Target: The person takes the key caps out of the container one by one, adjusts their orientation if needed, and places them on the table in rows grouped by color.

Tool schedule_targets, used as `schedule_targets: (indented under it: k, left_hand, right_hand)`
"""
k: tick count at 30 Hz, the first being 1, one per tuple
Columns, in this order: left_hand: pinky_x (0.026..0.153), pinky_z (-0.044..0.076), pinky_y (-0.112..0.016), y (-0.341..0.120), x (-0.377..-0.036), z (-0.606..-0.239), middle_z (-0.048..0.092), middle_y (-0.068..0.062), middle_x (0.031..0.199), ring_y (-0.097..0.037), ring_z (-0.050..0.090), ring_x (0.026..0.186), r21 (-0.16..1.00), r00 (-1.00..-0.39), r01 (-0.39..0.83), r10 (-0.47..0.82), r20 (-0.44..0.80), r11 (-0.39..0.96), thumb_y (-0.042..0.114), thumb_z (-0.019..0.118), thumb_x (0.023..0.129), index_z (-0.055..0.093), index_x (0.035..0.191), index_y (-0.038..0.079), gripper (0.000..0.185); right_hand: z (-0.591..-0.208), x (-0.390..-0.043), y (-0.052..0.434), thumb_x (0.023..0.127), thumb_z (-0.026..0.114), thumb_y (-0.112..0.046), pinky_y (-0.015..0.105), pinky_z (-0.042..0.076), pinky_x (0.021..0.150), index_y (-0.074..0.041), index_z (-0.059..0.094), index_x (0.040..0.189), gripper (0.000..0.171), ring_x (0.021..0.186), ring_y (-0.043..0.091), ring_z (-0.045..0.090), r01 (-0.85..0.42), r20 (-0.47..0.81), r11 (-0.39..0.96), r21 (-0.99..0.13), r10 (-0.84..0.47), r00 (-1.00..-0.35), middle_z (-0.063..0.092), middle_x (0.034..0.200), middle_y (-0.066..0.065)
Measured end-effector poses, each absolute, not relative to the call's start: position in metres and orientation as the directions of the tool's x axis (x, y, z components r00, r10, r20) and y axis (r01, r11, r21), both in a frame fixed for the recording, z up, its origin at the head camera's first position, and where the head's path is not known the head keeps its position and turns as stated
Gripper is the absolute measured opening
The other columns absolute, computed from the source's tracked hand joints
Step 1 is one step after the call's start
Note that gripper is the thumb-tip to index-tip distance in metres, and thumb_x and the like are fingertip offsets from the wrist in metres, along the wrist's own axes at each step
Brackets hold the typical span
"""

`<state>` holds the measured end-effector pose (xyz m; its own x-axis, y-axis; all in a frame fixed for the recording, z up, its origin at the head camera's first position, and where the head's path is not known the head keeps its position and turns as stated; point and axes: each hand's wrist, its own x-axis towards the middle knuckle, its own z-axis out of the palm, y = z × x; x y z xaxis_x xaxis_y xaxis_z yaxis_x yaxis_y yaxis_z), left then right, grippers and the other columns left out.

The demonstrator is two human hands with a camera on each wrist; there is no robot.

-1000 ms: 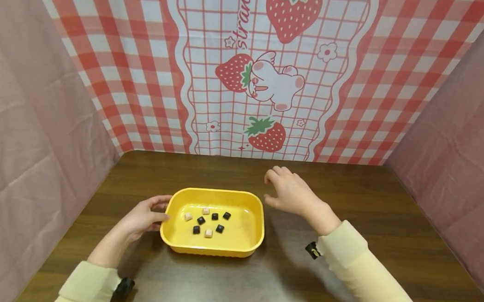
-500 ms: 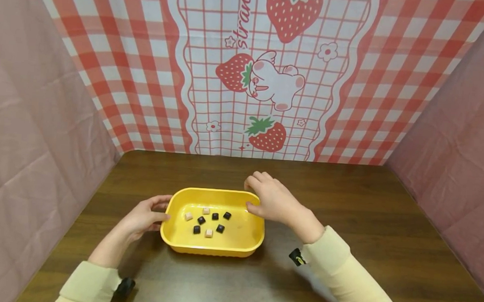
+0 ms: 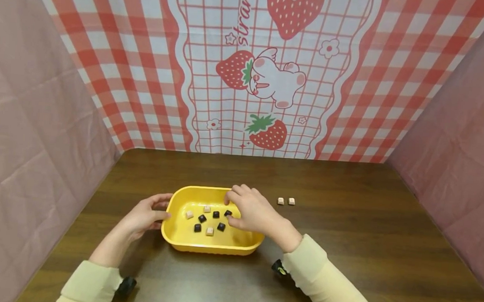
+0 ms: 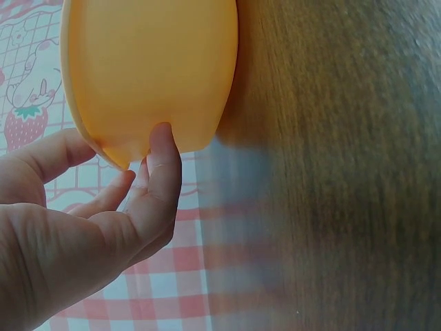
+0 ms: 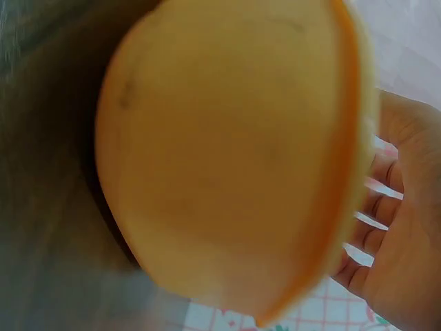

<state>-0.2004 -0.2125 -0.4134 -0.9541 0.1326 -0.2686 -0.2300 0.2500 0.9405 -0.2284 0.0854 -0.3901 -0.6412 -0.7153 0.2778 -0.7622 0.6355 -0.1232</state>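
Yellow tray [image 3: 178, 239] sits on the tabletop [image 3: 344, 249], a bit left of centre, with a scatter of small cubes in it, black ones [image 3: 220, 226] and pale pink ones [image 3: 210, 231]. Left hand [image 3: 143, 215] rests against the tray's left end, fingers fairly straight and the thumb pressing the outer wall; the left wrist view shows that clearly, so it's steadying rather than gripping. Right hand [image 3: 251, 210] is down over the tray's right half with its fingers curled toward the nearest black cube [image 3: 227, 213]. I can't tell whether it has one pinched or is just hovering, since the fingertips hide that spot and the right wrist view is mostly blurry tray wall.

Two more pink cubes [image 3: 285, 201] lie side by side on the bare wood, well right of the tray.

Risk as I see it: these bits are tiny and bunched close together, so a sloppy pinch could knock the neighbours around or drop one. The light tray could also skid if the left hand eases off.
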Motion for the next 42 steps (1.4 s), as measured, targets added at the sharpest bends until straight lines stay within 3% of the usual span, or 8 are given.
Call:
schedule_targets:
  k: [5, 18, 26, 42]
  left_hand:
    - [0.069, 0.054, -0.034, -0.212, -0.201, -0.414, 0.043, -0.026, 0.134, -0.024, 0.059, 0.092, 0.939, -0.954, -0.231, 0.127, -0.27, 0.255, 0.0, 0.056, 0.088, 0.034, 0.142, 0.001, 0.058]
    - [0.069, 0.054, -0.034, -0.214, -0.2, -0.415, 0.043, -0.027, 0.134, -0.023, 0.059, 0.091, 0.944, -0.957, -0.216, 0.137, -0.255, 0.248, -0.001, 0.055, 0.087, 0.034, 0.142, 0.0, 0.059]
    - [0.069, 0.054, -0.034, -0.214, -0.201, -0.416, 0.043, -0.027, 0.134, -0.022, 0.059, 0.091, 0.946, -0.958, -0.211, 0.138, -0.249, 0.245, -0.001, 0.055, 0.087, 0.034, 0.142, -0.001, 0.059]
    - [0.069, 0.054, -0.034, -0.213, -0.199, -0.415, 0.044, -0.028, 0.133, -0.022, 0.059, 0.09, 0.947, -0.961, -0.205, 0.134, -0.242, 0.246, -0.001, 0.055, 0.087, 0.035, 0.141, -0.001, 0.058]
  right_hand:
    - [-0.401, -0.228, 0.075, 0.078, 0.071, -0.034, 0.034, 0.045, 0.076, -0.02, 0.058, 0.101, 0.03, 0.094, 0.016, 0.052, -0.769, 0.25, 0.63, -0.104, -0.732, -0.634, 0.054, 0.099, -0.005]
    - [-0.418, -0.225, 0.055, 0.078, 0.069, -0.034, 0.027, 0.038, 0.069, -0.023, 0.059, 0.098, 0.026, 0.086, 0.011, 0.045, -0.787, 0.138, 0.614, -0.065, -0.775, -0.616, 0.05, 0.094, -0.009]
    - [-0.428, -0.226, 0.047, 0.076, 0.069, -0.038, 0.031, 0.042, 0.073, -0.024, 0.058, 0.094, 0.025, 0.091, 0.012, 0.048, -0.789, 0.109, 0.614, -0.015, -0.783, -0.612, 0.054, 0.1, -0.008]
    - [-0.434, -0.225, 0.041, 0.086, 0.061, -0.039, 0.031, 0.042, 0.067, -0.024, 0.056, 0.085, 0.017, 0.087, 0.014, 0.05, -0.806, 0.097, 0.592, 0.022, -0.803, -0.587, 0.055, 0.095, -0.006]
